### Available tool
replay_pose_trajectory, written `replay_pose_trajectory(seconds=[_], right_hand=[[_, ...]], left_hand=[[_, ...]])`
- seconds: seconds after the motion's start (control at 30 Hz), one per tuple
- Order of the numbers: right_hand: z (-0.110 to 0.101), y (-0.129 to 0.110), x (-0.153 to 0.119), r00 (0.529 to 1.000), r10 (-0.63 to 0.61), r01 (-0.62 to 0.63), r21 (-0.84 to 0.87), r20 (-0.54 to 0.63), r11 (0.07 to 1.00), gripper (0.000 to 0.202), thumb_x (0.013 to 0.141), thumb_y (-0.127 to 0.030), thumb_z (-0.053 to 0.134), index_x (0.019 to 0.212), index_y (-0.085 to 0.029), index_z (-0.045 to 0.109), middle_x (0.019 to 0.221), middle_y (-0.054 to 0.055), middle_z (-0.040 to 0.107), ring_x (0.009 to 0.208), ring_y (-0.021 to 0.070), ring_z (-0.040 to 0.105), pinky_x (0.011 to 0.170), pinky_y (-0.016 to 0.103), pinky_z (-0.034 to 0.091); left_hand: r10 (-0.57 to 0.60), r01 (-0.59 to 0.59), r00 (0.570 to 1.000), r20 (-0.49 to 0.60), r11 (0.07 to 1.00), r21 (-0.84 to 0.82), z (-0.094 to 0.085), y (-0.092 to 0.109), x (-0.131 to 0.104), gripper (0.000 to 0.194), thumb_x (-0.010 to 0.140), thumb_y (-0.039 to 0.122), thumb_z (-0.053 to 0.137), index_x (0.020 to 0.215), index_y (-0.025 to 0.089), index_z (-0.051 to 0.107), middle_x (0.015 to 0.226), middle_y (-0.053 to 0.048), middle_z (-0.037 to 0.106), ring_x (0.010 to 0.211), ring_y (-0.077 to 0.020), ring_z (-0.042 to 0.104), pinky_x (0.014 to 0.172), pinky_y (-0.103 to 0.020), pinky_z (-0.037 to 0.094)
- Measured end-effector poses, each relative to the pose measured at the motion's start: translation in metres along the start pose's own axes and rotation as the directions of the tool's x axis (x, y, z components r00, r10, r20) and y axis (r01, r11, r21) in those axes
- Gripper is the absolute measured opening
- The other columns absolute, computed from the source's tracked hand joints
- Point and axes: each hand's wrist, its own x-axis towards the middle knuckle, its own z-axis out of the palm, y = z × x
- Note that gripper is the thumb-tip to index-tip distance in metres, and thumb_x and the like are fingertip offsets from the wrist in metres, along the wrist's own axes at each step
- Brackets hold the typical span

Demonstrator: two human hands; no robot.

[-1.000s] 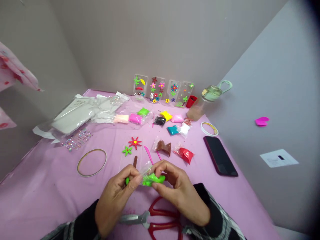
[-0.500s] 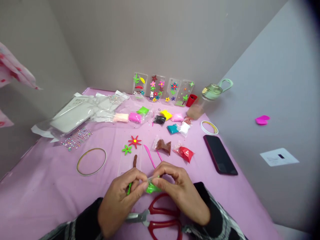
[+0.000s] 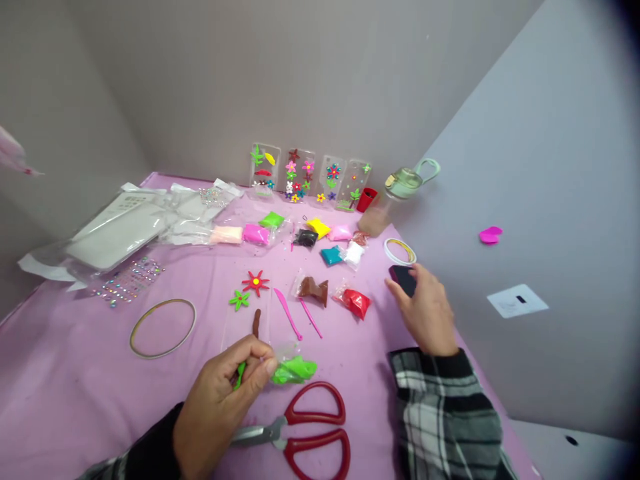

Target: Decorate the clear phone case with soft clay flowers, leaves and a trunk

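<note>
My left hand (image 3: 227, 393) is closed, pinching a clear plastic bag of green clay (image 3: 296, 369) between thumb and fingers. A small green clay piece (image 3: 241, 375) shows tucked under its curled fingers. My right hand (image 3: 427, 310) lies over the dark phone (image 3: 404, 280), thumb and fingertips apart near its far end; whether they press on it is hard to see. Red-handled scissors (image 3: 315, 420) lie just in front of me. Beyond my left hand, a clear phone case (image 3: 227, 327) carries a red clay flower (image 3: 255, 283), a green clay flower (image 3: 239, 300) and a brown clay strip (image 3: 257, 323).
A pink plastic knife (image 3: 289, 315) and a thin pink stick (image 3: 311, 319) lie mid-table. Bags of brown (image 3: 314, 289) and red clay (image 3: 357, 303) sit behind. Tape rolls (image 3: 400, 251), a bottle (image 3: 393, 197), decorated cases (image 3: 300, 175) and packaged cases (image 3: 117, 230) stand around.
My right hand has let go of the green clay bag and moved right, over the phone. My left hand still pinches the bag. The view has shifted slightly right.
</note>
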Motion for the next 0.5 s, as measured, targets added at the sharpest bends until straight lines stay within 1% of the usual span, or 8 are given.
replay_pose_trajectory(seconds=[0.03, 0.07, 0.1, 0.13, 0.2, 0.27, 0.33, 0.5], right_hand=[[0.002, 0.015, 0.007, 0.997, 0.075, -0.074, -0.075, 0.011, 0.994, 0.066, 0.088, -0.051, 0.057, 0.136, -0.008, 0.044, 0.126, 0.026, 0.059, 0.116, 0.041, 0.056, 0.091, 0.051, 0.046], [0.004, 0.028, 0.012, 0.992, 0.126, -0.123, -0.115, 0.014, 0.986, 0.072, 0.087, -0.055, 0.057, 0.135, -0.003, 0.044, 0.123, 0.031, 0.058, 0.113, 0.0455, 0.057, 0.086, 0.054, 0.047], [0.005, 0.039, 0.015, 0.986, 0.164, -0.158, -0.146, 0.028, 0.977, 0.075, 0.086, -0.059, 0.055, 0.134, -0.001, 0.044, 0.12, 0.033, 0.059, 0.11, 0.0477, 0.057, 0.082, 0.055, 0.048], [0.006, 0.048, 0.017, 0.98, 0.192, -0.182, -0.161, 0.047, 0.97, 0.078, 0.085, -0.062, 0.053, 0.131, 0.0, 0.045, 0.117, 0.034, 0.06, 0.107, 0.0488, 0.059, 0.079, 0.055, 0.048], [0.008, 0.058, 0.017, 0.97, 0.224, -0.203, -0.186, 0.098, 0.961, 0.077, 0.083, -0.068, 0.049, 0.125, -0.003, 0.05, 0.109, 0.031, 0.063, 0.1, 0.0478, 0.062, 0.074, 0.054, 0.049], [0.01, 0.063, 0.017, 0.963, 0.232, -0.201, -0.202, 0.139, 0.958, 0.076, 0.082, -0.072, 0.047, 0.121, -0.007, 0.053, 0.106, 0.028, 0.065, 0.098, 0.0456, 0.063, 0.072, 0.052, 0.05], [0.012, 0.063, 0.016, 0.962, 0.222, -0.186, -0.212, 0.158, 0.959, 0.077, 0.081, -0.073, 0.047, 0.122, -0.009, 0.053, 0.108, 0.026, 0.065, 0.101, 0.0445, 0.063, 0.073, 0.051, 0.05], [0.014, 0.058, 0.016, 0.964, 0.206, -0.167, -0.224, 0.166, 0.96, 0.084, 0.081, -0.07, 0.051, 0.137, -0.008, 0.043, 0.122, 0.027, 0.06, 0.113, 0.0442, 0.059, 0.082, 0.051, 0.049]], left_hand=[[-0.006, 0.006, 1.0, 0.003, 1.0, -0.013, 0.0, 0.0, 0.001, 0.03, 0.09, 0.047, 0.051, 0.075, 0.022, 0.056, 0.072, 0.001, 0.048, 0.07, -0.0178, 0.047, 0.062, -0.027, 0.035], [-0.01, 0.01, 1.0, 0.0, 1.0, -0.028, 0.0, 0.001, 0.001, 0.03, 0.09, 0.047, 0.052, 0.075, 0.022, 0.057, 0.072, 0.001, 0.048, 0.07, -0.0177, 0.046, 0.062, -0.027, 0.035], [-0.009, 0.009, 1.0, -0.008, 0.999, -0.044, 0.0, 0.002, 0.002, 0.029, 0.09, 0.047, 0.052, 0.075, 0.022, 0.057, 0.071, 0.002, 0.047, 0.069, -0.0173, 0.045, 0.061, -0.027, 0.035], [-0.005, 0.005, 1.0, -0.015, 0.998, -0.058, 0.0, 0.002, 0.002, 0.029, 0.09, 0.046, 0.052, 0.074, 0.022, 0.056, 0.07, 0.002, 0.046, 0.067, -0.0167, 0.043, 0.061, -0.026, 0.035], [-0.001, -0.001, 1.0, -0.025, 0.997, -0.076, 0.0, 0.004, 0.002, 0.029, 0.089, 0.046, 0.053, 0.072, 0.022, 0.055, 0.068, 0.003, 0.043, 0.064, -0.0159, 0.04, 0.059, -0.026, 0.034], [-0.001, -0.001, 1.0, -0.028, 0.996, -0.084, 0.0, 0.006, 0.002, 0.029, 0.089, 0.045, 0.053, 0.072, 0.022, 0.055, 0.067, 0.003, 0.043, 0.064, -0.0157, 0.039, 0.059, -0.025, 0.034], [-0.005, 0.003, 1.0, -0.025, 0.996, -0.085, -0.001, 0.007, 0.002, 0.029, 0.088, 0.045, 0.053, 0.071, 0.022, 0.054, 0.067, 0.003, 0.042, 0.064, -0.0155, 0.039, 0.058, -0.025, 0.034], [-0.015, 0.014, 1.0, -0.013, 0.997, -0.075, -0.001, 0.01, 0.002, 0.03, 0.086, 0.046, 0.052, 0.069, 0.022, 0.052, 0.066, 0.003, 0.042, 0.063, -0.0152, 0.039, 0.058, -0.024, 0.035]])
